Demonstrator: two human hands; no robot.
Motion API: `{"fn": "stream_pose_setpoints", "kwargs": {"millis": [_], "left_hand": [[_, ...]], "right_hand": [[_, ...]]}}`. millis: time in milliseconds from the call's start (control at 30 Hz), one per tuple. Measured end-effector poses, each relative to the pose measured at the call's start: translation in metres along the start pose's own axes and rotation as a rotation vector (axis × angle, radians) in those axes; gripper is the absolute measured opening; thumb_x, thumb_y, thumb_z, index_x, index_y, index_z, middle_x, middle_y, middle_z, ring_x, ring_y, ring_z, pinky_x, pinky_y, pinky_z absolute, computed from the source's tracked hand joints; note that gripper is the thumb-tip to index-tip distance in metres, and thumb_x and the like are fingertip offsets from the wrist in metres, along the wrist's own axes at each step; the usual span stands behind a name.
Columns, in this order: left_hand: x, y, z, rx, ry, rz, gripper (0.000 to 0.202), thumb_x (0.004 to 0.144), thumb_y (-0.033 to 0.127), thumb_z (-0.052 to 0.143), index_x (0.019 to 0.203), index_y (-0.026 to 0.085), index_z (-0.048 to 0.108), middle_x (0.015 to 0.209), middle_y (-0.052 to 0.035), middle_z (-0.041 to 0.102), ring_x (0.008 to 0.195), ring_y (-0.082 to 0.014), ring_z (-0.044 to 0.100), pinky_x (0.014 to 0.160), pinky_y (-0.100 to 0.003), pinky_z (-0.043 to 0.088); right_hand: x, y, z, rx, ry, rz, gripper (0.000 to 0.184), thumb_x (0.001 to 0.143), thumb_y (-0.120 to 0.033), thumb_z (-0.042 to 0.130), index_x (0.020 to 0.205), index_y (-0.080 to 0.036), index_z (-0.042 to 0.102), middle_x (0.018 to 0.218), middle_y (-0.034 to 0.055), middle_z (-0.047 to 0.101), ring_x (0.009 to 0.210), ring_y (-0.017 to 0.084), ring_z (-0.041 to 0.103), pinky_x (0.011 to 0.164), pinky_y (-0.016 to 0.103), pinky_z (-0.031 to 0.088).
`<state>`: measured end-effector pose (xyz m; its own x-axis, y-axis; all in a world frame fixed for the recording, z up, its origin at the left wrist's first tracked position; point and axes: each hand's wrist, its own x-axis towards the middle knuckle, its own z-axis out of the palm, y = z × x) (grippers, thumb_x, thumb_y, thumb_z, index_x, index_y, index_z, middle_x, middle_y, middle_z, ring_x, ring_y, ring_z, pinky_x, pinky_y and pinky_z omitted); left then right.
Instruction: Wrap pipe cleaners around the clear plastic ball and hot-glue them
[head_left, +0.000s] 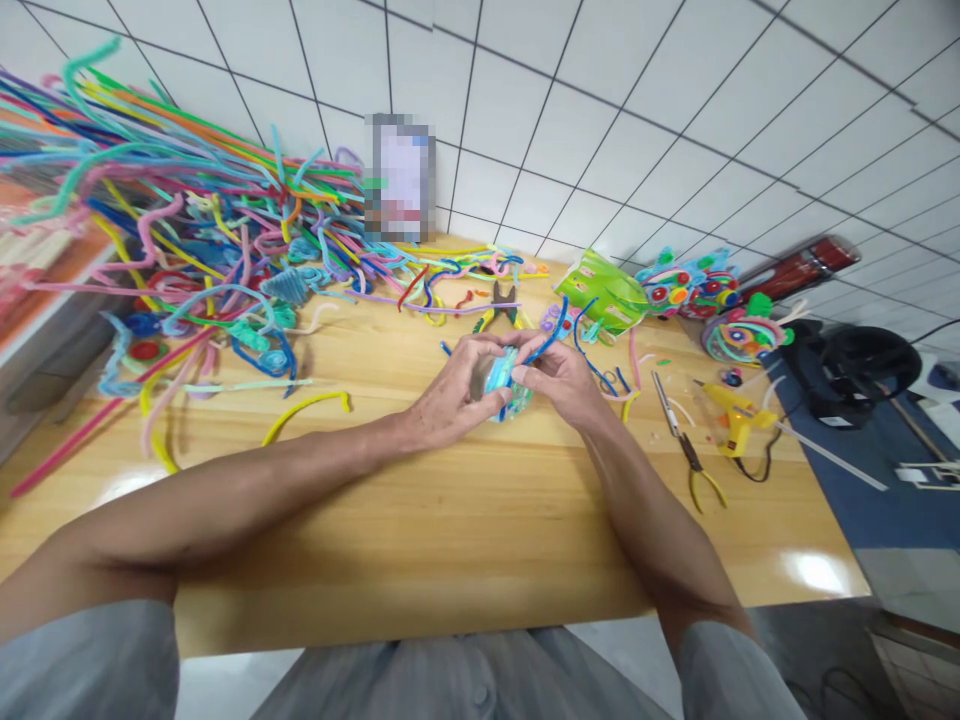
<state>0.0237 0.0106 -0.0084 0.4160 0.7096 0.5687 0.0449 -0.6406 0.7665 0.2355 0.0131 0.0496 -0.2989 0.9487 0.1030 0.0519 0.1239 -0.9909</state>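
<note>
A small rounded craft piece of light blue, teal and green pipe cleaners sits between my hands above the middle of the table. My left hand is closed around its left side, thumb along the lower edge. At the right side, my right hand pinches a dark blue pipe cleaner against the piece, and its free end sticks up to the right. Fingers cover part of the piece. Beyond my hands lie pliers with yellow-green handles.
Many coloured pipe cleaners are heaped at the back left. A green packet and finished colourful pieces stand at the back right. Long-nosed scissors or pliers and a yellow glue gun lie right. A tiled wall rises behind.
</note>
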Motion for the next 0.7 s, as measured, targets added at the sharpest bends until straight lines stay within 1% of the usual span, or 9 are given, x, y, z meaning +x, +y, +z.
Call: {"fn": "stream_pose_setpoints", "kwargs": {"millis": [100, 233, 333, 433, 533, 600, 700], "left_hand": [[-0.0001, 0.0035, -0.0012, -0.009, -0.011, -0.011, 0.044, 0.107, 0.041, 0.068, 0.142, 0.027, 0.046, 0.146, -0.0133, 0.055, 0.142, -0.0291, 0.056, 0.120, -0.051, 0.051], [-0.0019, 0.0041, -0.0001, -0.002, -0.009, 0.005, 0.043, 0.107, 0.038, 0.066, 0.143, 0.027, 0.045, 0.146, -0.0137, 0.054, 0.144, -0.0295, 0.053, 0.122, -0.052, 0.050], [-0.0032, 0.0027, 0.0017, -0.005, 0.011, 0.018, 0.042, 0.107, 0.038, 0.066, 0.143, 0.028, 0.047, 0.146, -0.0138, 0.055, 0.144, -0.0302, 0.054, 0.121, -0.053, 0.050], [-0.0042, 0.0002, 0.0030, 0.025, 0.030, 0.055, 0.048, 0.105, 0.036, 0.068, 0.146, 0.029, 0.045, 0.147, -0.0143, 0.054, 0.145, -0.0310, 0.054, 0.120, -0.055, 0.051], [-0.0050, -0.0024, 0.0036, 0.061, 0.037, 0.095, 0.054, 0.104, 0.038, 0.070, 0.150, 0.029, 0.043, 0.149, -0.0156, 0.054, 0.147, -0.0335, 0.051, 0.121, -0.059, 0.050], [-0.0049, -0.0028, 0.0035, 0.059, 0.048, 0.075, 0.057, 0.104, 0.044, 0.070, 0.151, 0.029, 0.043, 0.150, -0.0160, 0.054, 0.147, -0.0344, 0.051, 0.122, -0.060, 0.049], [-0.0033, -0.0010, 0.0021, 0.018, 0.067, -0.046, 0.056, 0.104, 0.052, 0.070, 0.148, 0.028, 0.045, 0.145, -0.0149, 0.056, 0.139, -0.0321, 0.057, 0.119, -0.056, 0.052]], "right_hand": [[0.0001, -0.0004, -0.0010, 0.040, 0.012, 0.035, 0.034, 0.077, -0.053, 0.095, 0.085, -0.027, 0.074, 0.120, 0.0042, 0.077, 0.119, 0.026, 0.069, 0.097, 0.039, 0.057], [-0.0009, 0.0016, 0.0015, 0.058, 0.064, 0.084, 0.034, 0.074, -0.048, 0.096, 0.084, -0.027, 0.071, 0.126, 0.0035, 0.075, 0.118, 0.025, 0.068, 0.094, 0.037, 0.057], [-0.0021, 0.0022, 0.0042, 0.057, 0.095, 0.124, 0.037, 0.071, -0.046, 0.097, 0.084, -0.026, 0.069, 0.127, 0.0032, 0.075, 0.114, 0.024, 0.069, 0.091, 0.036, 0.057], [-0.0029, 0.0000, 0.0059, 0.047, 0.110, 0.152, 0.039, 0.070, -0.046, 0.097, 0.086, -0.026, 0.068, 0.126, 0.0032, 0.075, 0.107, 0.022, 0.069, 0.088, 0.035, 0.057], [-0.0035, -0.0037, 0.0071, 0.016, 0.089, 0.133, 0.040, 0.071, -0.047, 0.097, 0.087, -0.026, 0.066, 0.129, 0.0036, 0.074, 0.106, 0.022, 0.068, 0.088, 0.035, 0.056], [-0.0038, -0.0057, 0.0079, 0.003, 0.059, 0.109, 0.041, 0.072, -0.049, 0.097, 0.087, -0.026, 0.066, 0.131, 0.0039, 0.074, 0.109, 0.023, 0.068, 0.091, 0.036, 0.056], [-0.0038, -0.0069, 0.0080, 0.000, 0.016, 0.079, 0.042, 0.072, -0.052, 0.098, 0.087, -0.026, 0.067, 0.131, 0.0042, 0.074, 0.113, 0.023, 0.068, 0.098, 0.038, 0.056]]}}
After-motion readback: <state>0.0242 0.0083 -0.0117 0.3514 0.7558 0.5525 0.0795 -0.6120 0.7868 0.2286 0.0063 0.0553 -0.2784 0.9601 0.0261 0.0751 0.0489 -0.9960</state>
